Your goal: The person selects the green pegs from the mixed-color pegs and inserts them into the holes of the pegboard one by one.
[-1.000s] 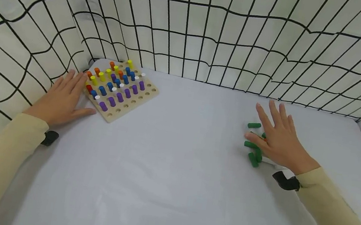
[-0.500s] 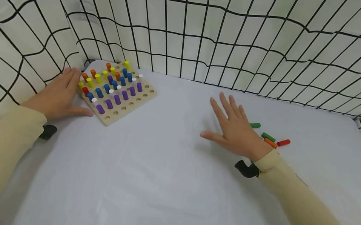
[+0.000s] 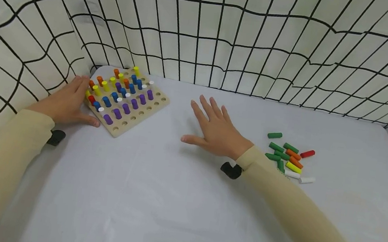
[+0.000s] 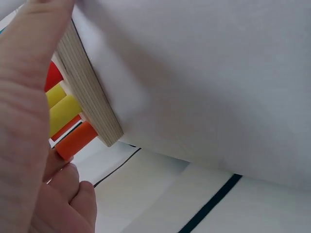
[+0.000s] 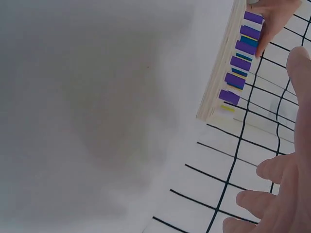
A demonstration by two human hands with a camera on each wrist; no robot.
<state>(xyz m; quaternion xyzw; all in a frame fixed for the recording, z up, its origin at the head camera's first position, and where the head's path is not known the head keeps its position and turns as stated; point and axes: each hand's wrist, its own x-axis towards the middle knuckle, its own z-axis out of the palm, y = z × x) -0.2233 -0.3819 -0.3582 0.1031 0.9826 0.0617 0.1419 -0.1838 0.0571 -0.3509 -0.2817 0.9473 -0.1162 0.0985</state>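
Observation:
At the far left of the table lies a pale wooden pegboard [image 3: 138,116], with rows of holes and upright orange, yellow, red, blue, white and purple pegs. My left hand [image 3: 66,100] rests at its left side, fingers together, thumb stretched toward the near corner. The board's layered edge [image 4: 90,92] and an orange peg [image 4: 77,141] show close to that hand in the left wrist view. My right hand [image 3: 216,132] hovers over the table right of the board, fingers spread, holding nothing. In the right wrist view, purple pegs [image 5: 240,63] line the board's near side.
Loose pegs lie scattered at the right: several green pegs [image 3: 276,147], orange pegs [image 3: 293,154], a red peg [image 3: 308,154], a yellow peg [image 3: 293,167] and white pegs [image 3: 307,180]. Black-gridded pale walls [image 3: 207,49] enclose the white tabletop [image 3: 154,197] at the back and sides.
My right hand has swept left from above the loose pegs toward the board, uncovering them. The left hand stays at the board, its fingers drawn closer together.

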